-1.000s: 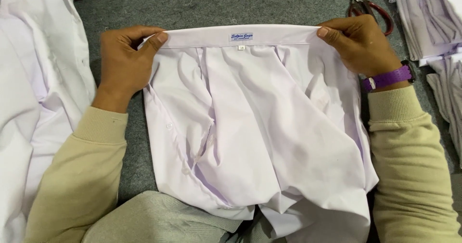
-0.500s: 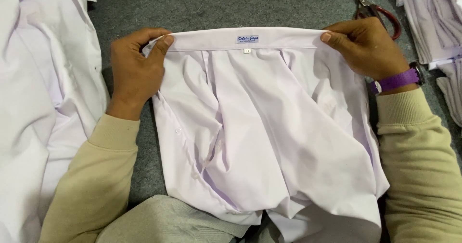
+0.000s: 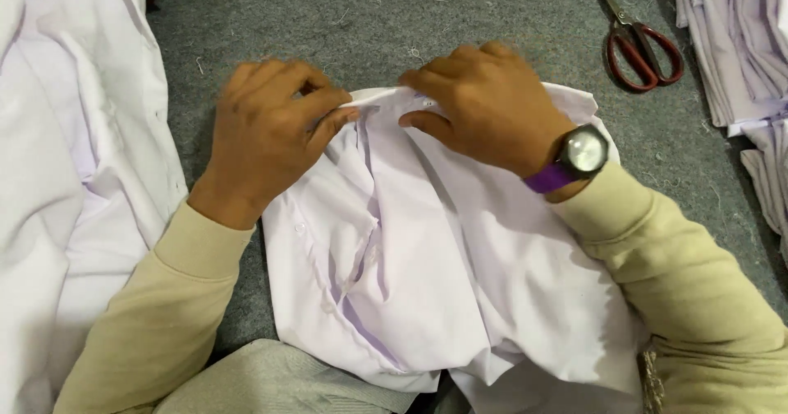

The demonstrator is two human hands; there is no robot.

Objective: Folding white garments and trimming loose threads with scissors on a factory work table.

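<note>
Pinching the collar edge of a white shirt (image 3: 460,283), both hands sit close together at the top of the garment, which lies spread on a grey felt-like work surface (image 3: 345,12) in front of the person. Left hand (image 3: 267,131): fingers curled tight, thumb and forefinger closed on the collar fold at its left end. Right hand (image 3: 484,102): fingers bent down over the collar just beside the left hand, thumb tucked under the fabric edge, gripping it; a wristwatch with a purple strap (image 3: 574,158) on that wrist. Both arms in beige sleeves (image 3: 689,299). Shirt body bunched and creased below the hands, button placket running down its left-centre, lower hem reaching the person's lap. Red-handled scissors (image 3: 636,41) lie on the surface, well apart to the upper right, blades shut. Heap of white cloth (image 3: 74,184) along the left edge; stack of folded white garments (image 3: 739,45) at the right edge. Loose thread scraps scattered on the surface.
</note>
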